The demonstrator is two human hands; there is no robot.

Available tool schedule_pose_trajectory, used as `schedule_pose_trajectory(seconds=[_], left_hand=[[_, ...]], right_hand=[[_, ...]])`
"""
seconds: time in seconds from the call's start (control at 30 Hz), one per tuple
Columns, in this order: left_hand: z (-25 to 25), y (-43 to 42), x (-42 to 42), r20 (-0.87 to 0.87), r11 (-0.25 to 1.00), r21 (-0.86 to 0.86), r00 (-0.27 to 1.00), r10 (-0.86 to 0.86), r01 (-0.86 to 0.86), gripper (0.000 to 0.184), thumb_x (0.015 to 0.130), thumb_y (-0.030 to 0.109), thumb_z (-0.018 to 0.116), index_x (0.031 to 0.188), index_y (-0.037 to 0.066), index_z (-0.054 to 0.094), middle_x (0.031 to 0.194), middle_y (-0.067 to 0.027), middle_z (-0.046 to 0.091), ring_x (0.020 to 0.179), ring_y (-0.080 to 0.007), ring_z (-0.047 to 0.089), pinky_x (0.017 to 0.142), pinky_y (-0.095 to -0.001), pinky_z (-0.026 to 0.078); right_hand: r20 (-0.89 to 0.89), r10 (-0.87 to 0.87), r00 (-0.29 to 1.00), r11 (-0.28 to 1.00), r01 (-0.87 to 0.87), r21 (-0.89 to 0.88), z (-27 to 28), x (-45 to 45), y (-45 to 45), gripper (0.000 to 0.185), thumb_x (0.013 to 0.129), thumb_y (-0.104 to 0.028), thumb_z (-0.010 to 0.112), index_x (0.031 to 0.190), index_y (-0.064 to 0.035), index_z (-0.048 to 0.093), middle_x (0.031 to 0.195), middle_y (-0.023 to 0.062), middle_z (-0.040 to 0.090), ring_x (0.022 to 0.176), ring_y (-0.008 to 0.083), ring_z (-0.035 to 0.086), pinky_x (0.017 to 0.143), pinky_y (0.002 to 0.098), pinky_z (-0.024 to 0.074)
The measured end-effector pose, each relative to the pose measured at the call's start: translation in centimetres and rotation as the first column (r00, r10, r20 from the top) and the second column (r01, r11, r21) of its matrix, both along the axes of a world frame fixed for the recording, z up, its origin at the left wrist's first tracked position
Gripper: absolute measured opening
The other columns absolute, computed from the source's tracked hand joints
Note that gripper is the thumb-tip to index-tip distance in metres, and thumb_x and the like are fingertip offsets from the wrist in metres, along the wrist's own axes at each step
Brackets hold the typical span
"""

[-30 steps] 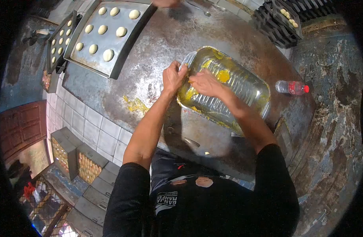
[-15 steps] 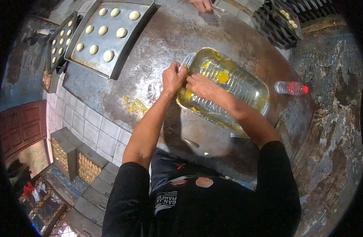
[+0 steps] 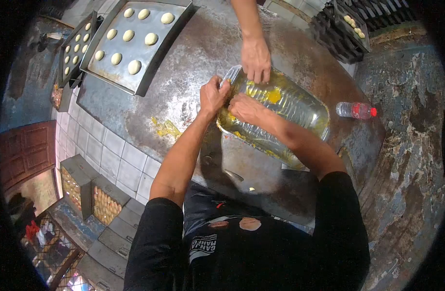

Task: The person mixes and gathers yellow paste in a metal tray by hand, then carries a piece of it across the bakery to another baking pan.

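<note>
A clear ribbed plastic tub (image 3: 312,114), smeared inside with yellow paste (image 3: 273,95), lies tilted on the worn table in front of me. My left hand (image 3: 214,99) is closed at the tub's left end, gripping its rim. Inside that same end, my right hand (image 3: 246,108) has its fingers curled against the wall; whatever they hold is hidden. A co-worker's hand (image 3: 256,60) reaches down from the far side, fingertips inside the tub near the paste.
A metal tray (image 3: 99,70) with several dough balls stands at the back left, beside a second tray (image 3: 67,60). To the right lies a plastic bottle (image 3: 357,110) with a red cap. Yellow smears (image 3: 165,127) and a dark blade-like piece (image 3: 233,175) are on the table (image 3: 183,72).
The co-worker's hand has come from the far table edge into the tub. Both my hands stay at the tub's left end, almost unmoved.
</note>
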State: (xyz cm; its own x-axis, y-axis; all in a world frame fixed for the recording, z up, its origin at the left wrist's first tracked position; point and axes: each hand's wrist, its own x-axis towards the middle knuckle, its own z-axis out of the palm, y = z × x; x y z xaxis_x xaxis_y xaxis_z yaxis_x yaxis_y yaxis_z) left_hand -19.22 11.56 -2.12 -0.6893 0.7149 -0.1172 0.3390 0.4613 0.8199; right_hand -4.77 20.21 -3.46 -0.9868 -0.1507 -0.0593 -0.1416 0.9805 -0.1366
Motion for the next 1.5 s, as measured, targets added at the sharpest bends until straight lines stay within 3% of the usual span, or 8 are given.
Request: schedule_pose_trajectory(seconds=[0.13,0.2,0.37,0.43,0.5,0.77,1.03,1.5], left_hand=[[0.1,0.0,-0.1,0.017,1.0,-0.008,1.0,-0.004,0.004,0.043,0.088,0.042,0.065,0.085,-0.001,0.062,0.07,-0.0229,0.063,0.064,-0.038,0.063,0.062,-0.0459,0.049],[-0.2,-0.2,-0.2,0.003,1.0,0.007,1.0,-0.003,0.003,0.044,0.087,0.042,0.067,0.083,-0.002,0.061,0.065,-0.0167,0.061,0.059,-0.0237,0.057,0.06,-0.0406,0.047],[-0.9,-0.5,0.0,0.051,1.0,0.015,0.999,-0.016,0.015,0.043,0.089,0.04,0.067,0.082,-0.002,0.061,0.065,-0.0171,0.061,0.058,-0.0243,0.057,0.06,-0.0409,0.047],[-0.9,-0.4,0.2,0.045,0.999,0.031,0.999,-0.024,0.023,0.042,0.09,0.039,0.067,0.082,-0.002,0.061,0.065,-0.0172,0.061,0.058,-0.0245,0.057,0.06,-0.041,0.047],[-0.6,-0.3,0.5,0.035,0.999,0.011,0.999,-0.038,0.037,0.043,0.088,0.041,0.065,0.084,-0.001,0.062,0.067,-0.0242,0.061,0.061,-0.0395,0.062,0.061,-0.0473,0.047],[-0.2,-0.2,0.5,0.002,0.997,0.028,0.997,-0.075,0.075,0.041,0.089,0.04,0.066,0.084,-0.001,0.062,0.067,-0.0246,0.061,0.061,-0.0403,0.062,0.061,-0.0483,0.047],[-0.5,-0.3,0.4,-0.005,0.996,0.044,0.997,-0.082,0.082,0.043,0.088,0.041,0.065,0.082,-0.001,0.061,0.065,-0.0248,0.06,0.062,-0.0414,0.062,0.061,-0.0483,0.047],[0.4,-1.2,-0.1,0.042,0.994,0.086,0.997,-0.069,0.065,0.043,0.09,0.041,0.064,0.081,-0.001,0.061,0.064,-0.0194,0.059,0.057,-0.0312,0.057,0.059,-0.0441,0.046]], right_hand=[[0.04,0.038,0.998,0.999,-0.037,-0.021,0.7,0.8,1.1,0.016,0.083,-0.013,0.058,0.077,-0.0067,0.072,0.084,0.0114,0.071,0.09,0.0265,0.066,0.083,0.0396,0.0497],[-0.006,0.043,0.999,0.997,-0.044,-0.067,1.1,1.4,1.6,0.015,0.084,-0.014,0.058,0.081,-0.0052,0.07,0.085,0.0119,0.069,0.091,0.027,0.065,0.085,0.0391,0.05],[0.051,0.083,0.995,0.993,-0.078,-0.089,1.9,3.9,3.1,0.015,0.087,-0.015,0.057,0.082,-0.0029,0.066,0.081,0.0136,0.062,0.09,0.0297,0.063,0.087,0.0395,0.0497],[-0.171,0.007,0.985,0.973,-0.046,-0.225,1.3,4.9,3.1,0.012,0.083,-0.015,0.06,0.088,-0.0046,0.064,0.086,0.0132,0.062,0.087,0.0294,0.06,0.08,0.0406,0.0481],[-0.086,0.012,0.996,0.978,-0.03,-0.207,1.9,5.7,3.1,0.012,0.084,-0.016,0.061,0.089,-0.0052,0.063,0.088,0.0129,0.061,0.088,0.0297,0.059,0.081,0.0412,0.0476],[-0.046,-0.02,0.999,0.971,0.008,-0.238,2.2,8.3,4.5,0.01,0.085,-0.014,0.06,0.09,-0.0055,0.061,0.085,0.0125,0.058,0.087,0.0316,0.058,0.08,0.0441,0.0469],[-0.061,-0.101,0.993,0.937,0.074,-0.34,3.8,10.2,5.7,0.017,0.075,-0.009,0.064,0.091,-0.0075,0.061,0.088,0.0112,0.056,0.09,0.0311,0.056,0.082,0.0443,0.047],[-0.112,-0.394,0.912,0.838,0.306,-0.451,4.7,12.7,5.0,0.012,0.074,-0.001,0.06,0.086,-0.003,0.057,0.084,0.0146,0.055,0.087,0.0351,0.055,0.082,0.0457,0.0465]])
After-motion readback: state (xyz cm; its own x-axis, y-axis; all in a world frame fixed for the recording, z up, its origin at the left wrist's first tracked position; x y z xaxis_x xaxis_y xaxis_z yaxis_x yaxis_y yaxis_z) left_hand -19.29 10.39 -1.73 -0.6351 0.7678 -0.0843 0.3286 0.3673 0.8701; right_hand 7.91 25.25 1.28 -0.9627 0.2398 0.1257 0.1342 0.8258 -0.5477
